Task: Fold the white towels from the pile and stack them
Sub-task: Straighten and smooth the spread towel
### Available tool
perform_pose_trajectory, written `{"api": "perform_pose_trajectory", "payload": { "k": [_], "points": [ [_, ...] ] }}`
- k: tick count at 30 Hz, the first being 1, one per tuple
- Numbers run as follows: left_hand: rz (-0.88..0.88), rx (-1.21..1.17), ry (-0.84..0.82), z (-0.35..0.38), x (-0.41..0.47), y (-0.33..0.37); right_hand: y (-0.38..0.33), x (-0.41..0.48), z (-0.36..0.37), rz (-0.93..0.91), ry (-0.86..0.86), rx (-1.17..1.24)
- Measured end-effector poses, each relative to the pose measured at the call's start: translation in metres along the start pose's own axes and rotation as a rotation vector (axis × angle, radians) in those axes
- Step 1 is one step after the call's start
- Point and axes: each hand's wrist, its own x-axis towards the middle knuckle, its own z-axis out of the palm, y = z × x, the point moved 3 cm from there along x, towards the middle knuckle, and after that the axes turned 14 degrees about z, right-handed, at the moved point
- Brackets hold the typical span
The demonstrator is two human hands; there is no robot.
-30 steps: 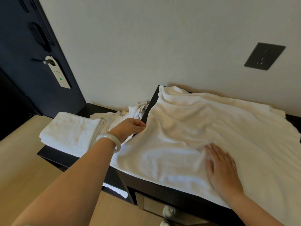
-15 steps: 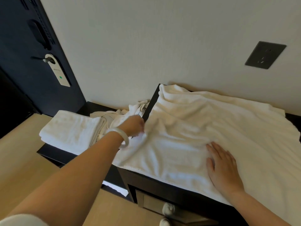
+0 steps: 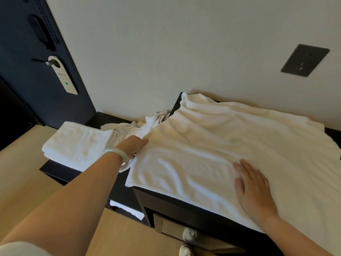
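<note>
Dark cabinet top against pale wall, with one spread towel lying across it.

Left hand at the left edge of this towel, thumb on top, other fingers hidden under the cloth, grasping it; right hand released and flat on the same towel near the front edge, fingers straight, pressing. Counted: two hands, one spread towel, one folded towel lower at far left, one crumpled pile between these two, its number of towels not possible to tell; one pale bracelet on left wrist.
</note>
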Motion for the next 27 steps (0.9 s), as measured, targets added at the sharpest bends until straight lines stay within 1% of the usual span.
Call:
{"api": "perform_pose_trajectory", "payload": {
  "k": [1,3,4,5,6,7,9,10,11,12,14,16,18,21,24,26,27],
  "points": [
    [0.038,0.107,0.044,-0.004,0.001,-0.001,0.0,0.0,0.0,-0.004,0.003,0.001],
    [0.132,0.253,0.203,-0.01,0.004,0.0,-0.001,0.0,0.0,-0.018,-0.008,-0.004],
    [0.165,0.281,0.274,-0.011,0.004,0.0,-0.001,0.0,-0.001,-0.022,-0.019,-0.013],
    [0.156,0.271,0.303,-0.009,0.002,-0.003,-0.001,-0.001,-0.001,-0.025,-0.028,-0.021],
    [0.106,0.22,0.289,-0.006,-0.002,-0.007,-0.001,-0.001,-0.001,-0.024,-0.029,-0.024],
    [0.005,0.065,0.235,0.0,-0.007,-0.016,-0.001,-0.001,-0.001,-0.02,-0.023,-0.022],
    [-0.191,-0.44,0.068,0.014,-0.025,-0.034,-0.002,-0.001,-0.002,-0.012,-0.023,-0.025],
    [-0.215,-0.59,-0.032,0.019,-0.035,-0.041,-0.003,-0.001,-0.002,-0.011,-0.026,-0.03],
    [-0.197,-0.663,-0.112,0.021,-0.042,-0.047,-0.003,-0.001,-0.002,-0.012,-0.027,-0.033],
    [-0.165,-0.699,-0.14,0.021,-0.048,-0.054,-0.003,-0.001,-0.003,-0.01,-0.024,-0.03],
    [-0.085,-0.715,-0.094,0.017,-0.05,-0.064,-0.004,-0.001,-0.003,-0.007,-0.022,-0.025],
    [-0.018,-0.605,0.022,0.009,-0.047,-0.068,-0.004,-0.001,-0.003,-0.015,-0.028,-0.034],
    [0.05,-0.371,0.102,0.004,-0.045,-0.068,-0.003,-0.001,-0.001,-0.025,-0.034,-0.042],
    [0.128,-0.04,0.126,0.002,-0.045,-0.071,-0.002,-0.001,-0.001,-0.034,-0.023,-0.033],
    [0.103,0.154,0.182,0.005,-0.044,-0.066,-0.002,-0.001,0.001,-0.034,-0.001,-0.033],
    [0.148,0.406,0.345,0.007,-0.048,-0.048,-0.003,0.0,0.001,-0.03,0.001,-0.031],
    [0.256,0.543,0.456,0.013,-0.051,-0.032,-0.003,0.0,0.001,-0.025,-0.005,-0.037]
  ]
}}
